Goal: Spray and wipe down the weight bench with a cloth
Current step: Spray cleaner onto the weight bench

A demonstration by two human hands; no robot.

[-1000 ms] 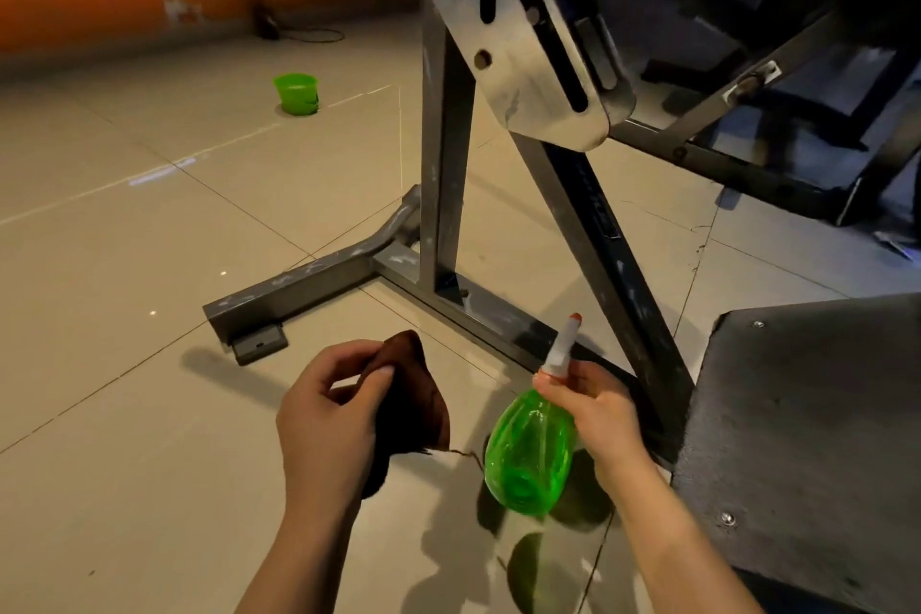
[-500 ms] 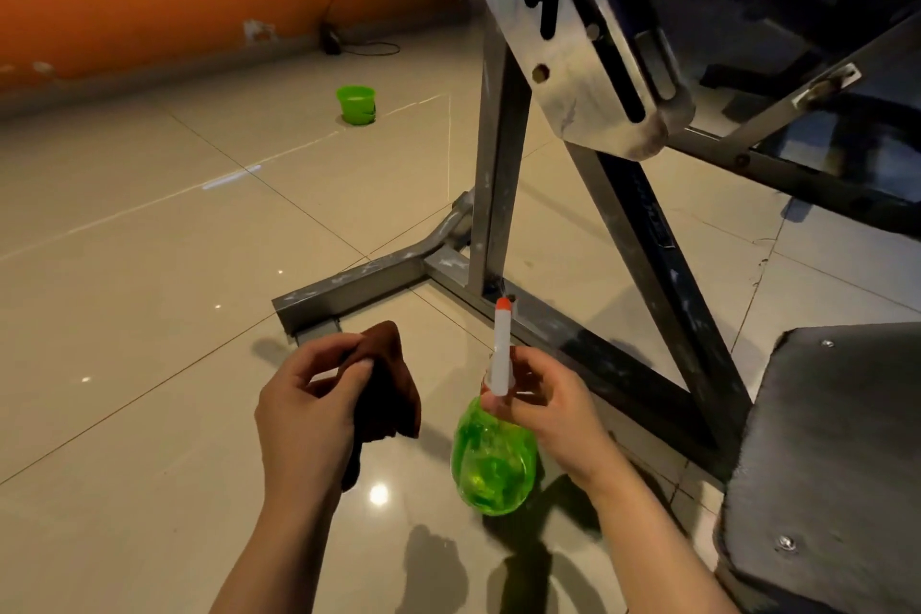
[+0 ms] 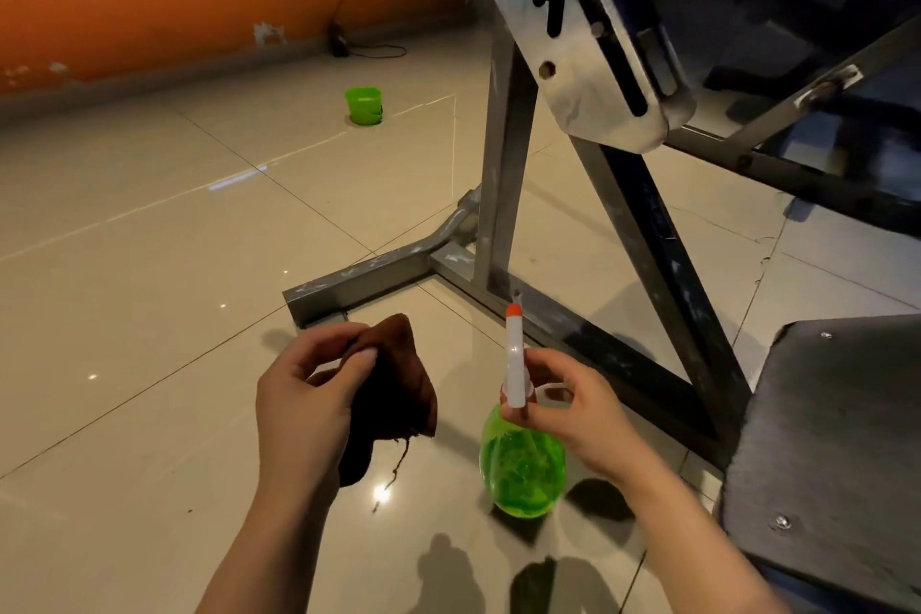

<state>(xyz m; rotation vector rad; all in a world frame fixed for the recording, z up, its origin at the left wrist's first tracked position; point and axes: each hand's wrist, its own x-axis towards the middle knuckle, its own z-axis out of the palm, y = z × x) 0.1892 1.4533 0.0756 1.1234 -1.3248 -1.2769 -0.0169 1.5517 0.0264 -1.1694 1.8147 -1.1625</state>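
Observation:
My left hand [image 3: 309, 399] grips a dark brown cloth [image 3: 393, 389], which hangs bunched below my fingers. My right hand [image 3: 573, 409] holds a green spray bottle [image 3: 521, 464] by its neck, with a finger through the trigger. The white nozzle with its orange tip [image 3: 513, 349] points up and away, toward the grey steel frame of the weight bench [image 3: 498, 175]. The frame's floor bars [image 3: 359, 282] lie just beyond both hands. A dark panel of the bench [image 3: 827, 424] fills the lower right.
The floor is glossy beige tile [image 3: 149, 264]. A small green bucket [image 3: 364, 106] stands far back on the left. An orange wall [image 3: 174, 10] with a cable and plug runs along the back. Slanted bars and a metal bracket [image 3: 593, 65] hang overhead at right.
The nozzle has swung from tilting right to pointing straight up and away. Both hands sit a little further left relative to the frame, and the view has shifted right.

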